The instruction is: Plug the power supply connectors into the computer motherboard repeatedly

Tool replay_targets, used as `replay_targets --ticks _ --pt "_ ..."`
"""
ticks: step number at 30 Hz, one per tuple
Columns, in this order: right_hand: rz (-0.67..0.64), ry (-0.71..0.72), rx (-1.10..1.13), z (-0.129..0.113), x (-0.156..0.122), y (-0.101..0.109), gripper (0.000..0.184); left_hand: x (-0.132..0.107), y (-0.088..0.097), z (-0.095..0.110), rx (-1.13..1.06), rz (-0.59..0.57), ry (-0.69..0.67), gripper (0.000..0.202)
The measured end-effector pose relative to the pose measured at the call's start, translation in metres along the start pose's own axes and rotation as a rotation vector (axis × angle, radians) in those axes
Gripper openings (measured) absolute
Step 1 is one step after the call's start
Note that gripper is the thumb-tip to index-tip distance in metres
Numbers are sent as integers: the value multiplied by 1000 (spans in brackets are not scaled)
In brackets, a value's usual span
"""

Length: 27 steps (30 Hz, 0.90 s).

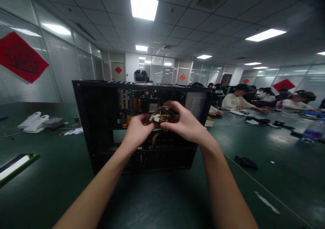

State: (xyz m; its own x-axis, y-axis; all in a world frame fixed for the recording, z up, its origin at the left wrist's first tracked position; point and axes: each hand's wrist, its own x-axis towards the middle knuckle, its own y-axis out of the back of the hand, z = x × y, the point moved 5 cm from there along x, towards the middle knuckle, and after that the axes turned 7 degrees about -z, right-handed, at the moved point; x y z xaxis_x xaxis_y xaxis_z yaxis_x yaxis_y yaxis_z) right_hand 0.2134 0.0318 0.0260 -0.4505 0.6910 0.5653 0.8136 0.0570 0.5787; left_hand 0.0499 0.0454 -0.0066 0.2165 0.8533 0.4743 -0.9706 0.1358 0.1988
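An open black computer case (101, 120) stands upright on the dark green table (162, 195), its motherboard (132, 104) showing inside. Both my hands are raised in front of the case opening. My left hand (137, 131) pinches a white connector (154, 118) at the end of a bundle of red, yellow and black power cables (164, 114). My right hand (184, 122) curls around the same cable bundle from the right. More of the cables hang down inside the case (155, 137).
White gadgets and a grey box (40, 122) lie at far left, with a flat bright-edged object (15, 164) near the left edge. A small black item (245, 162) lies on the right. Several people sit along the far right of the table (241, 100).
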Motion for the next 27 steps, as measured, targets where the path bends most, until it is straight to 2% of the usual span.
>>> replay_targets --ticks 3,7,10,13,17,19,21,25,27 --pt "46 13 -80 -2 1 -3 59 1 5 2 9 19 -33 33" --pt "77 30 -135 -3 0 -3 57 1 6 6 23 -88 -97 38" --pt "68 30 -147 -3 0 -2 55 0 5 7 118 -121 -144 37" --pt "51 22 -131 -4 -1 -3 53 -3 1 10 262 -87 -191 32" --pt "-2 18 -87 -5 -2 -3 59 -7 -3 14 407 22 -196 28" --pt "-29 18 -75 -6 -4 -3 58 -7 -3 15 432 22 -196 30" --pt "-33 1 -59 -4 -4 -2 55 -5 -2 14 376 -59 -186 32" --pt "-8 -33 12 2 -5 2 54 -3 6 9 150 -327 -117 37" --pt "-29 -33 69 4 -5 2 53 -6 8 9 115 -441 -123 43"
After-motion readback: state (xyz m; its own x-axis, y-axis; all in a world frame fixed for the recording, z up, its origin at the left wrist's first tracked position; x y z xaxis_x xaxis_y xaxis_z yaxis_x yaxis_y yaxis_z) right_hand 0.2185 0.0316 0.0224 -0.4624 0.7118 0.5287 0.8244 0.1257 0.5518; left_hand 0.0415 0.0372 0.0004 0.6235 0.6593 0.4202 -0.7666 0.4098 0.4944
